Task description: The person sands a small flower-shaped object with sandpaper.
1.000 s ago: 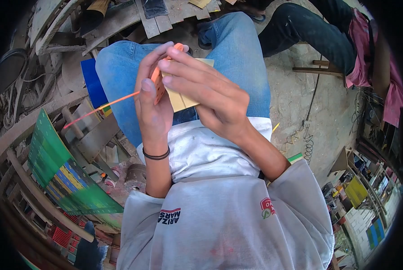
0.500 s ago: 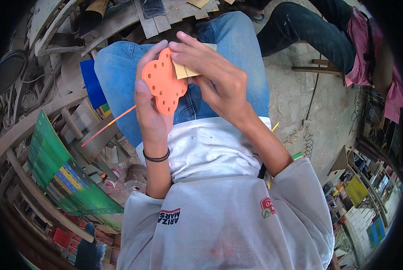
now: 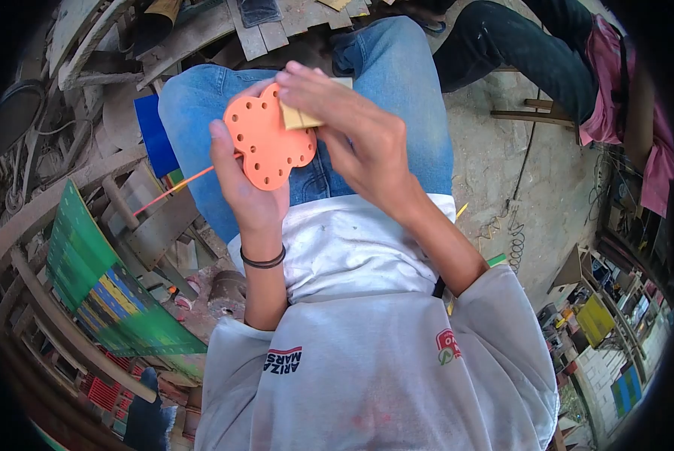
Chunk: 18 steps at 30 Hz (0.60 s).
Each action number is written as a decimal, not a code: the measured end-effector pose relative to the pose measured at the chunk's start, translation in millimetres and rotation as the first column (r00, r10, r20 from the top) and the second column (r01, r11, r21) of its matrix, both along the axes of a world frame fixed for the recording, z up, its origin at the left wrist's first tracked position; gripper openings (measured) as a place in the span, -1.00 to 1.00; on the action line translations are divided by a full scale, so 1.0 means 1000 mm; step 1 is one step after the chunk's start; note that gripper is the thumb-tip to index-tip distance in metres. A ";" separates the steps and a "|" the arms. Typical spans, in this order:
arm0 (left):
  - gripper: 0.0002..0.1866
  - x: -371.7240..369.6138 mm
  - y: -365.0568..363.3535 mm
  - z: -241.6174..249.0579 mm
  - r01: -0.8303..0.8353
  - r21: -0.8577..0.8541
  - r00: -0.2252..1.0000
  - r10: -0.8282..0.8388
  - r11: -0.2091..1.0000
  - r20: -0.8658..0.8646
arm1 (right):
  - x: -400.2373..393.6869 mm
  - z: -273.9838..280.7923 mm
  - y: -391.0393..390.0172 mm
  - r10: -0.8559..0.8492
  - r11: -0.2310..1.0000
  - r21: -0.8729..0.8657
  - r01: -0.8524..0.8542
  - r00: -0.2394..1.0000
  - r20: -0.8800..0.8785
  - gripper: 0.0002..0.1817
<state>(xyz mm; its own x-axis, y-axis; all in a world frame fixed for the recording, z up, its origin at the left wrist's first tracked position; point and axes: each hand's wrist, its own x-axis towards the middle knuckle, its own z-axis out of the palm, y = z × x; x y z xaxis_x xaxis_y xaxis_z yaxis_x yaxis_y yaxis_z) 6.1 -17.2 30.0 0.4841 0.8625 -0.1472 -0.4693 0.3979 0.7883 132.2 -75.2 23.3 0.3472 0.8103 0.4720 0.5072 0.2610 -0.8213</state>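
An orange lobed piece with several round holes (image 3: 271, 143) is held over my lap, its flat face turned toward the camera. My left hand (image 3: 239, 177) grips it from the left and from behind, thumb on its left edge. A thin orange stick (image 3: 173, 189) sticks out from the piece's left edge down to the left. My right hand (image 3: 352, 124) has its fingers wrapped round a yellowish block (image 3: 301, 119), which touches the upper right part of the orange face. Part of the block is hidden under my fingers.
A green, blue and yellow painted board (image 3: 107, 289) leans at the left among wooden frames. A blue piece (image 3: 155, 135) stands beside my knee. Wooden slats (image 3: 258, 37) lie ahead. Another person's legs (image 3: 513, 56) are at the upper right, near a coiled wire (image 3: 515, 244).
The orange piece has turned and tilted to show more of its face, and its stick has shifted left and up. The block has moved slightly left with my right hand.
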 end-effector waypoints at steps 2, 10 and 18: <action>-0.40 0.001 -0.001 0.004 -0.038 -0.026 0.999 0.037 0.999 -0.035 | -0.014 0.008 -0.007 0.059 0.998 0.017 -0.059 0.998 -0.014 -0.51; -0.47 0.001 0.005 0.000 -0.117 -0.005 0.992 0.117 0.993 -0.044 | -0.010 0.004 -0.003 0.105 0.994 -0.028 -0.104 0.994 0.041 -0.56; -0.47 -0.001 0.006 -0.001 -0.171 -0.073 0.980 0.162 0.983 -0.118 | -0.013 0.003 -0.004 0.152 0.988 0.026 -0.154 0.986 0.075 -0.54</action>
<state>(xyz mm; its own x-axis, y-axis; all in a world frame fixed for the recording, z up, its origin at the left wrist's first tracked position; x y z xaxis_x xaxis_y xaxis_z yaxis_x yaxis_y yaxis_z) 4.7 -11.4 28.6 0.3115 0.9123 -0.2658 -0.4461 0.3874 0.8068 119.0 -78.7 26.7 0.1842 0.8356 0.5174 0.5173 0.3652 -0.7740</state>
